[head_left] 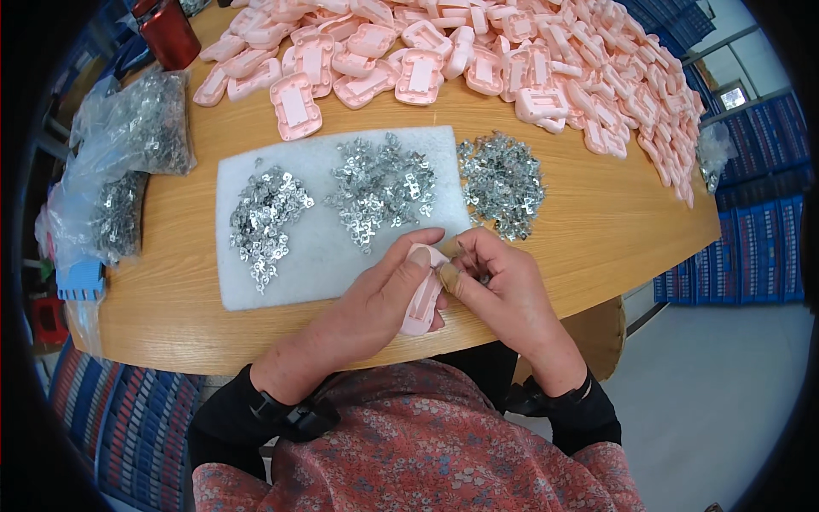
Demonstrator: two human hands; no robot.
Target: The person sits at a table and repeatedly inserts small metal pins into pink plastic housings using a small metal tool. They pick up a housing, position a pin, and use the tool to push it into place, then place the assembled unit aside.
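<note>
A pink plastic housing (420, 309) is gripped in my left hand (380, 286), with the thumb lying along its upper part. My right hand (503, 282) is at the housing's top end, thumb and forefinger pinched together there, with tan covers on the fingertips. Whatever sits inside that pinch is too small and hidden to make out. Just beyond my hands lies a white foam pad (320, 154) bearing two heaps of small metal clips: a left heap (266, 218) and a middle heap (380, 188). A third clip heap (503, 183) rests on the wood right of the pad.
Many pink housings (418, 77) are piled across the far side of the wooden table (597, 230). Clear bags of metal parts (153, 119) stand at the left, near a red cup (168, 34). Blue racks (742, 247) stand beyond the table's right edge.
</note>
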